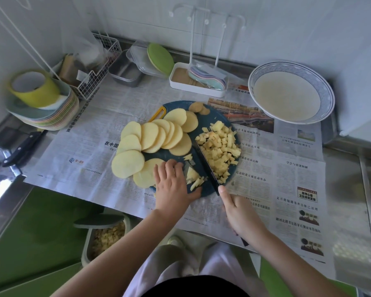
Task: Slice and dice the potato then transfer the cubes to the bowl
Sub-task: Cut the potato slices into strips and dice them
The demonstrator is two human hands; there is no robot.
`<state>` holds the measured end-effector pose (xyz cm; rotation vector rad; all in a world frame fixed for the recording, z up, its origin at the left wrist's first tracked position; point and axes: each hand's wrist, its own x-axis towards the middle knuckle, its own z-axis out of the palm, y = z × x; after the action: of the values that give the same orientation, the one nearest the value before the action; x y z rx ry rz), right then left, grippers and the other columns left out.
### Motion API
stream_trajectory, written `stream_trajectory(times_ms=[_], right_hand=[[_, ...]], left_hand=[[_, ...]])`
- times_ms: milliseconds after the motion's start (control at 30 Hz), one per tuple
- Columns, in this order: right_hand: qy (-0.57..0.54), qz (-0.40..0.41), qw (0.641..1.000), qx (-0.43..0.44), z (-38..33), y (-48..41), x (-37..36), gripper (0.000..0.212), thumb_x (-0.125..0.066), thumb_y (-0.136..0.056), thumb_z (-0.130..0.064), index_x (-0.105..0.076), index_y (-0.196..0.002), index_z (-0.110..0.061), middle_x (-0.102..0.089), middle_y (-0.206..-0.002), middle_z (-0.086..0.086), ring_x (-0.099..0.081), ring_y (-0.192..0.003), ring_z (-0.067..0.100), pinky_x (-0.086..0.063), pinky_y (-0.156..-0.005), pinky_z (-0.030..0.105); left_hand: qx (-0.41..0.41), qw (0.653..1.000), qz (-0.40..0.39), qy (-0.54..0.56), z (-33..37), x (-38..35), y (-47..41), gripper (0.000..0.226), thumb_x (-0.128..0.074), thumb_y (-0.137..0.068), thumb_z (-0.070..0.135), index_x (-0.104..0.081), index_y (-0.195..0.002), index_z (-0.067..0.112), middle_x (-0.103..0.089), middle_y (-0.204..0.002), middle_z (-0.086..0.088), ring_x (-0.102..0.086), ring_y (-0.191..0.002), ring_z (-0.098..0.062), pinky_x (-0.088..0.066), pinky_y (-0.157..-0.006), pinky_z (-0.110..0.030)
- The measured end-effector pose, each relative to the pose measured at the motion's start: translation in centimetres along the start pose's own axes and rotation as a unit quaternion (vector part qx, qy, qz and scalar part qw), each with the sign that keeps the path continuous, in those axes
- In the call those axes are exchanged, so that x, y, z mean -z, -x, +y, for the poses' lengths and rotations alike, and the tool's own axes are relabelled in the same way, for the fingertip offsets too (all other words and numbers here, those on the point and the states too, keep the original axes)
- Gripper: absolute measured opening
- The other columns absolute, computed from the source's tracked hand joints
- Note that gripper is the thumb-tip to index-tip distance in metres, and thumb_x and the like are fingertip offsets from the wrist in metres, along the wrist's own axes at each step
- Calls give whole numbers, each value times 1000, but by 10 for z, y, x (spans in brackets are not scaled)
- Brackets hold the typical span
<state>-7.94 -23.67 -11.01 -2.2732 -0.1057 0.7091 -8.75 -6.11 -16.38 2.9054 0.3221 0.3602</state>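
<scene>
Potato slices (152, 138) fan across the left half of a round dark-blue cutting board (204, 123); diced cubes (221, 146) pile on its right half. My left hand (171, 185) lies flat on a slice at the board's near edge, fingers pressed together, thumb spread beside a few cut strips (194, 177). My right hand (242, 213) grips the knife (206, 163), forefinger stretched along its spine, the blade lying between strips and cubes. Beyond the board's far right, the blue-rimmed bowl (325, 86) sits on newspaper (287, 168).
</scene>
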Motion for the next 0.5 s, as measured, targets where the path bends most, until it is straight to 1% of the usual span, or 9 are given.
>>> stream_trajectory(times_ms=[100,167,200,300,367,500], right_hand=[[8,0,1000,8,0,4,1,63,-20,-90,-63,-33,-52,-14,-28,-37,-4,-33,-39,15,-39,-49,40],[11,4,1000,17,1,7,2,62,-20,-88,-63,-33,-53,-15,-27,-40,-4,-28,-39,10,-33,-51,35],[11,1,1000,23,0,9,3,62,-20,-88,-64,-33,-53,-15,-27,-42,-4,-28,-39,10,-32,-52,33],[19,-16,999,35,2,15,8,63,-19,-88,-66,-32,-53,-16,-27,-40,-4,-27,-39,9,-35,-53,32],[18,-34,999,36,3,18,12,63,-19,-87,-68,-32,-53,-16,-27,-38,-4,-27,-37,7,-36,-54,33],[24,-64,997,28,2,25,17,62,-20,-85,-69,-34,-57,-15,-27,-40,-4,-26,-36,7,-33,-51,29]], left_hand=[[6,1000,-15,-2,-2,-2,4,66,-79,-59,54,-64,-100,4,-55,-103,-12,-46,-101,-32,-36,-104,-55],[-2,1000,-13,16,-2,-3,4,58,-80,-64,48,-65,-101,6,-56,-103,-10,-50,-103,-32,-32,-106,-55],[0,1000,-15,24,-2,-2,4,54,-79,-67,46,-65,-103,8,-57,-103,-9,-51,-104,-32,-30,-107,-56],[8,999,-27,41,-2,0,3,49,-77,-72,43,-65,-105,10,-57,-103,-7,-51,-106,-31,-28,-108,-58],[8,998,-32,48,-2,1,3,47,-77,-73,43,-65,-105,10,-57,-102,-6,-51,-106,-31,-29,-107,-60],[20,997,-36,58,-2,2,5,47,-78,-72,44,-66,-105,13,-59,-101,-4,-52,-106,-31,-33,-104,-61]])
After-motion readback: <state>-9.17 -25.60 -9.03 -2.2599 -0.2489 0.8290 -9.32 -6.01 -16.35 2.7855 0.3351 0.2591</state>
